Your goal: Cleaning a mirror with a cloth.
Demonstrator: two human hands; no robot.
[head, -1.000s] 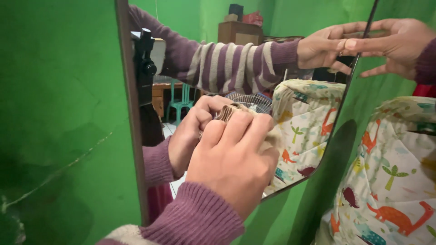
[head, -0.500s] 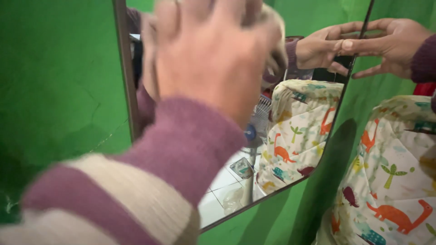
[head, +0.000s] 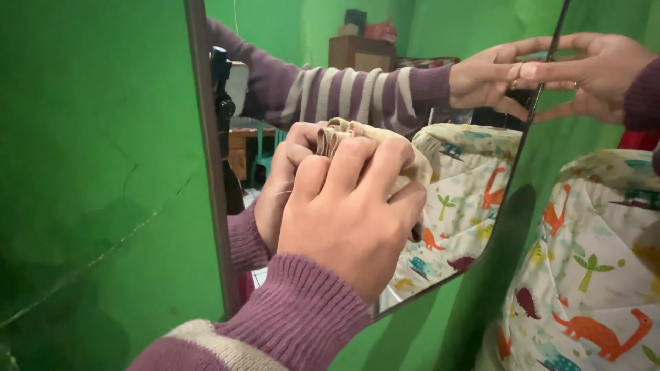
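Note:
My left hand (head: 350, 213) presses a bunched beige cloth (head: 357, 132) against the glass of a dark-framed mirror (head: 206, 172) that leans on a green wall. Its fingers are closed over the cloth, and the reflection of hand and cloth sits right behind them. At the upper right, my right hand (head: 598, 72) grips the mirror's right edge between thumb and fingers. Its reflection meets it at the frame. Both arms wear a purple and cream striped sweater.
A cushion in white fabric printed with dinosaurs (head: 591, 261) stands right of the mirror, close to its lower edge. The green wall (head: 89, 172) fills the left, with a crack running across it. The glass reflects a black camera stand (head: 221, 96) and a wooden box (head: 361, 48).
My left hand swept up with the cloth to the top of the glass, then came back down to the middle, slightly higher than before. My right hand kept its hold on the edge.

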